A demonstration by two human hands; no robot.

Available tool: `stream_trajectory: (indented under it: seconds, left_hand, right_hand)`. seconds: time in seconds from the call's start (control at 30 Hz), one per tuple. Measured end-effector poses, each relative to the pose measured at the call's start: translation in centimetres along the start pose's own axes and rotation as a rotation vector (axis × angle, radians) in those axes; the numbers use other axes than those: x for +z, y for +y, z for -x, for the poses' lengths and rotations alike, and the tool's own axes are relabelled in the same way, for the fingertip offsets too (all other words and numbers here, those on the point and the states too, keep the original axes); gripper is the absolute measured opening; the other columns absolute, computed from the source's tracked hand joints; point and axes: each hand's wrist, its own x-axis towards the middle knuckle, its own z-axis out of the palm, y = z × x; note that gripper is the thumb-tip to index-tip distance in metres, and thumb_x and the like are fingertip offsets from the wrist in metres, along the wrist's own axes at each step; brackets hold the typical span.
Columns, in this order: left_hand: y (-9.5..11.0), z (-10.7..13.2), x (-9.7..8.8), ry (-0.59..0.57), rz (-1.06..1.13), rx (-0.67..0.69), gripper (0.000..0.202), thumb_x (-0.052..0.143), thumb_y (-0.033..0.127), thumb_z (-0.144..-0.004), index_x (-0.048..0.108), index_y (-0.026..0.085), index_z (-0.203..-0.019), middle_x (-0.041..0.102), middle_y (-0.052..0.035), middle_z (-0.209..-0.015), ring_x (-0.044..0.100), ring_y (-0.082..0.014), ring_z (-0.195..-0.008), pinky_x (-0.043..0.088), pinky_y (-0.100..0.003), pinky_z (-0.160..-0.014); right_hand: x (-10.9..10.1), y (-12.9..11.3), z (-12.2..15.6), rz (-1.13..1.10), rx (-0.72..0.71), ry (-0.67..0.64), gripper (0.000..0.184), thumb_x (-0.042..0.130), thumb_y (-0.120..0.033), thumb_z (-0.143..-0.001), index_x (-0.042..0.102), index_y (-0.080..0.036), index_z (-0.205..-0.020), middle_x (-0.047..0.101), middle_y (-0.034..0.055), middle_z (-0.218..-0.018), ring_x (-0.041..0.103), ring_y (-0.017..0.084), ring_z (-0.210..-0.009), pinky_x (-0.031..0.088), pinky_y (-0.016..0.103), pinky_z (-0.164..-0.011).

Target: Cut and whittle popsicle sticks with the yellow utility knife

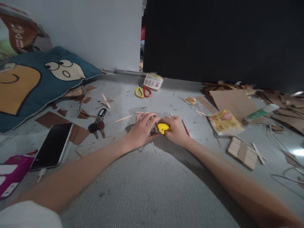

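My right hand (175, 129) is closed around a small, rounded yellow tool (162, 128); its exact kind is hard to tell. Just left of it, my left hand (142, 128) rests low over the table with its fingers curled and thumb beneath. A small brown wooden piece (156, 129) shows between the left thumb and fingertips, against the yellow tool. Beyond the left hand lie flat craft sticks (123, 118). A red patterned pencil-like stick (186, 127) lies beside the right wrist.
Scissors (143, 91) lie at the back near a small package (153, 81). At left are keys (98, 125), a phone (52, 145) and a cushion (66, 68). At right lie a yellow packet (225, 122), a glue stick (261, 112), bundled craft sticks (242, 153) and cardboard (234, 101).
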Motion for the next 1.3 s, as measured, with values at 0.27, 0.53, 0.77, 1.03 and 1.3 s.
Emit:
stream_trajectory:
  seconds: [0.27, 0.53, 0.77, 1.03, 1.3]
  left_hand:
    - [-0.2, 0.1, 0.0, -0.010, 0.040, -0.029, 0.055, 0.070, 0.041, -0.098, 0.049, 0.021, -0.145, 0.058, -0.0186, -0.142, 0.055, -0.0361, -0.136, 0.041, -0.051, -0.111]
    - [-0.2, 0.1, 0.2, -0.003, 0.015, 0.002, 0.052, 0.069, 0.043, -0.099, 0.051, 0.020, -0.141, 0.060, -0.0180, -0.141, 0.056, -0.0352, -0.134, 0.040, -0.051, -0.111]
    - [-0.2, 0.1, 0.0, -0.019, 0.148, -0.016, 0.048, 0.070, 0.036, -0.098, 0.051, 0.024, -0.140, 0.056, -0.0164, -0.142, 0.055, -0.0341, -0.136, 0.047, -0.052, -0.110]
    - [-1.0, -0.3, 0.3, -0.132, 0.404, -0.252, 0.016, 0.064, 0.015, -0.098, 0.065, 0.022, -0.113, 0.068, -0.0062, -0.105, 0.067, -0.0195, -0.091, 0.057, -0.036, -0.087]
    - [-0.7, -0.5, 0.1, -0.093, 0.378, -0.256, 0.014, 0.054, 0.015, -0.101, 0.066, 0.021, -0.106, 0.072, -0.0083, -0.106, 0.069, -0.0220, -0.098, 0.056, -0.041, -0.093]
  right_hand:
    - [-0.5, 0.9, 0.0, 0.011, 0.002, 0.131, 0.022, 0.061, -0.012, -0.077, 0.073, -0.022, -0.093, 0.076, 0.0048, -0.090, 0.066, 0.024, -0.088, 0.030, 0.042, -0.093]
    - [-0.2, 0.0, 0.1, 0.050, -0.039, -0.021, 0.025, 0.066, -0.010, -0.076, 0.075, -0.021, -0.096, 0.078, 0.0049, -0.090, 0.067, 0.024, -0.088, 0.028, 0.044, -0.097]
    - [-0.7, -1.0, 0.0, -0.082, 0.043, 0.004, 0.012, 0.060, -0.013, -0.082, 0.061, -0.019, -0.071, 0.064, -0.0017, -0.065, 0.053, 0.014, -0.063, 0.032, 0.033, -0.076]
    - [-0.8, -0.4, -0.2, -0.036, 0.108, 0.034, 0.009, 0.064, -0.018, -0.084, 0.071, -0.020, -0.078, 0.070, 0.0005, -0.069, 0.061, 0.016, -0.068, 0.033, 0.033, -0.077]
    - [-4.9, 0.9, -0.9, 0.256, 0.096, -0.200, 0.014, 0.065, -0.018, -0.087, 0.067, -0.022, -0.073, 0.071, 0.0003, -0.067, 0.059, 0.017, -0.063, 0.033, 0.039, -0.084]
